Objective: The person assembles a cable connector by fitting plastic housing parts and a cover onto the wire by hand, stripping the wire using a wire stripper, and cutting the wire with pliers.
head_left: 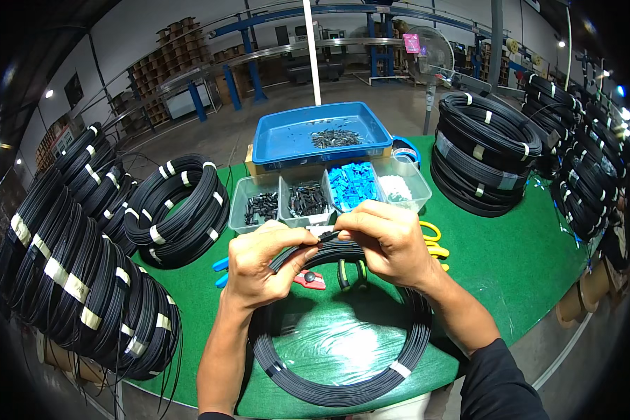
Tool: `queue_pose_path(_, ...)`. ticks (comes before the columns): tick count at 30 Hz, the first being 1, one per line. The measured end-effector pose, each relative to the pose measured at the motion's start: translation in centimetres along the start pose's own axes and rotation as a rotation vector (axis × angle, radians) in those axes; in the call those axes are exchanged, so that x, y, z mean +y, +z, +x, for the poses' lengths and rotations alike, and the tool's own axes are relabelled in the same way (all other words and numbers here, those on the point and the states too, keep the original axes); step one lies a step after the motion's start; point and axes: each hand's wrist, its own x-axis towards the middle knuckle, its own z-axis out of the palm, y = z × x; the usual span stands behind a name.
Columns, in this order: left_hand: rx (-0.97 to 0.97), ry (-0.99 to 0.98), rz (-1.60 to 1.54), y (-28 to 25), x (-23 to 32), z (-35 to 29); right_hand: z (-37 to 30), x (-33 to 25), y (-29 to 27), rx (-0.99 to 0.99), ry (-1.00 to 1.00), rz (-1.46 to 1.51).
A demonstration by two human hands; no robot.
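Note:
My left hand [259, 264] and my right hand [390, 241] meet over the middle of the table, each closed in a pinch. Between their fingertips is a small black connector piece [327, 236], gripped from both sides; its finer detail is too small to make out. Below them a large coil of black cable [329, 393] lies flat, tied with light tape. Inside its far side, partly under my hands, are a red tool with a black knob [311, 280] and a tool with black-and-green handles [352, 275].
Clear bins hold black parts [261, 208], blue parts [353, 185] and white parts [395, 189]. Behind them stands a blue tray [280, 150] with small dark pieces. Yellow handles [434, 248] show right, blue handles [220, 266] left. Cable coils [175, 210] and stacked coils [479, 157] flank the green table.

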Motion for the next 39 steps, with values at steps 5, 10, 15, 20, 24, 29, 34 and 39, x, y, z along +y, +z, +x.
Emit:
queue_pose_path(5, 0.182, -0.12, -0.078, 1.2, 0.8, 0.4, 0.1, 0.1, 0.0, 0.027, -0.011, -0.043)
queue_pose_path(10, 0.06, -0.001, -0.015, 0.3, 0.0, 0.2, 0.0, 0.1, 0.0, 0.015, -0.022, -0.052)
queue_pose_path(15, 0.053, -0.021, -0.034, 0.2, 0.0, 0.1, 0.1, 0.1, -0.1, 0.023, -0.041, -0.067)
queue_pose_path(20, 0.146, -0.119, -0.058, 0.7, 0.8, 0.5, 0.0, 0.3, -0.1, -0.012, -0.069, -0.153)
queue_pose_path(24, 0.048, 0.024, 0.072, 0.1, 0.0, 0.5, -0.1, 0.2, 0.1, -0.025, -0.057, -0.145)
queue_pose_path(29, 0.05, -0.014, -0.012, 0.1, -0.1, 0.4, 0.0, 0.2, 0.1, -0.032, -0.029, -0.037)
queue_pose_path(34, 0.066, -0.1, -0.054, 0.0, 0.0, 0.2, -0.1, 0.1, 0.2, -0.009, -0.018, -0.025)
queue_pose_path(39, 0.073, -0.156, -0.031, 0.0, 0.7, 0.5, -0.1, 0.3, 0.4, 0.002, -0.043, -0.069)
